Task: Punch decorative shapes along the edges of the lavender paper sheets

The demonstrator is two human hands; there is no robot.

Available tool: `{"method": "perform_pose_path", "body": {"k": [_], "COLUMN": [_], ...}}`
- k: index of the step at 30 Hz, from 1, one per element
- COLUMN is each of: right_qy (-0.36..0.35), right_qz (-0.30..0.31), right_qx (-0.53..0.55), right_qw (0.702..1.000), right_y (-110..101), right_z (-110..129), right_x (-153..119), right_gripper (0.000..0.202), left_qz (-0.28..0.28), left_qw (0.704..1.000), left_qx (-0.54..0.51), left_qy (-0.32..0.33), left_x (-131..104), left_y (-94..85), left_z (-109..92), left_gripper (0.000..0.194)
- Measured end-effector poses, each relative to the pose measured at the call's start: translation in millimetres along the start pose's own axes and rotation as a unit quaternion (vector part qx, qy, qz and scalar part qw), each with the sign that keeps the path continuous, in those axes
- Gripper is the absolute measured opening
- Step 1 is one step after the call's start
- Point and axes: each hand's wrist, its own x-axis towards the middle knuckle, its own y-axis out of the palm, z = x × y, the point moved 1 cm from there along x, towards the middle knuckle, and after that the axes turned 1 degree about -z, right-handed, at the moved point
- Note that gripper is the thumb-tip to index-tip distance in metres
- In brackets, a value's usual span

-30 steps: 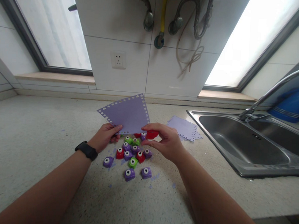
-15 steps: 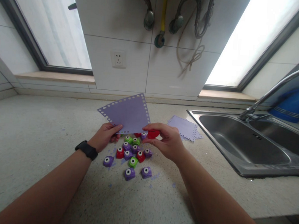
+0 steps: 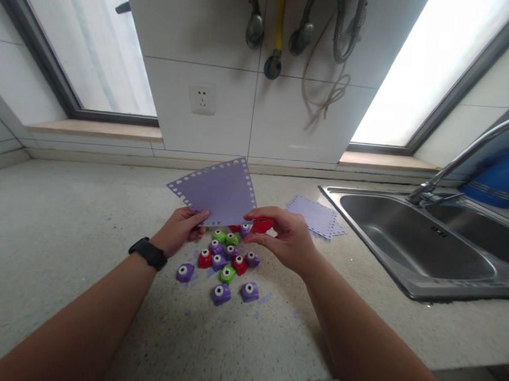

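Note:
My left hand (image 3: 188,224) pinches the lower left edge of a purple sheet of paper (image 3: 220,191), thumb on top. Small shaped holes run along the sheet's borders. Between the thumb and fingers of my right hand (image 3: 286,237) is a red craft punch (image 3: 262,225), held at the sheet's lower right corner. Whether the paper sits in its slot I cannot tell. Below the sheet lie several more punches: purple ones such as this punch (image 3: 221,294), a green punch (image 3: 227,274) and a red punch (image 3: 205,258). Purple paper scraps (image 3: 267,298) are scattered around them.
More purple sheets with punched edges (image 3: 310,214) lie stacked right of my right hand. A steel double sink (image 3: 411,287) with a faucet (image 3: 425,191) takes up the counter's right side. A blue object (image 3: 494,180) stands behind it. The tiled wall carries a socket (image 3: 202,99) and hoses.
The red punch in my right hand looks slightly more opened, with a gap showing at its lower right. Both hands and the sheet stay nearly where they were; the view shifts slightly.

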Motion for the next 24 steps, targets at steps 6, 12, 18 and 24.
{"method": "perform_pose_path", "body": {"k": [6,12,18,24], "right_qy": [-0.024,-0.034,-0.041,-0.036], "right_qz": [0.003,0.01,0.013,0.006], "right_qx": [0.001,-0.004,-0.007,-0.013], "right_qw": [1.0,0.999,0.999,0.999], "right_y": [0.2,-0.3,-0.6,-1.4], "right_z": [0.7,5.4,7.6,8.5], "right_x": [0.1,0.8,1.0,1.1], "right_gripper": [0.04,0.04,0.04,0.038], "left_qz": [-0.001,0.0,0.001,0.004], "left_qw": [1.0,1.0,1.0,1.0], "left_qx": [0.004,0.008,0.01,0.003], "left_qy": [-0.001,0.003,0.002,0.005], "left_x": [-0.4,-0.4,0.4,-0.3], "left_y": [0.3,0.2,-1.1,-0.3], "left_z": [-0.9,-1.0,0.9,0.1], "left_gripper": [0.036,0.036,0.036,0.036]}}
